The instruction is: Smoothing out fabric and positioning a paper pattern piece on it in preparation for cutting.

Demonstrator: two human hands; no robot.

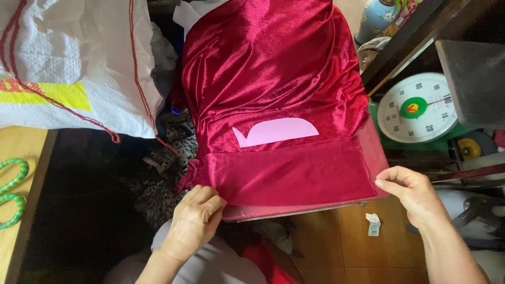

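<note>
A shiny crimson velvet cloth (273,79) lies over a raised surface, its near edge folded back into a flat band (289,176). A pale pink paper cut-out (274,131) with a curved top rests on the cloth just above the fold. My left hand (194,221) pinches the left end of the folded band, fingers closed on the fabric. My right hand (410,192) grips the right end of the same fold between thumb and fingers.
A white woven sack (73,63) with red stitching sits at the upper left. A round dial scale (418,108) on a green base stands at the right, beside a dark shelf frame (405,42). Green cord (13,189) lies on a wooden ledge at left. Leopard-print fabric (163,168) lies below the cloth.
</note>
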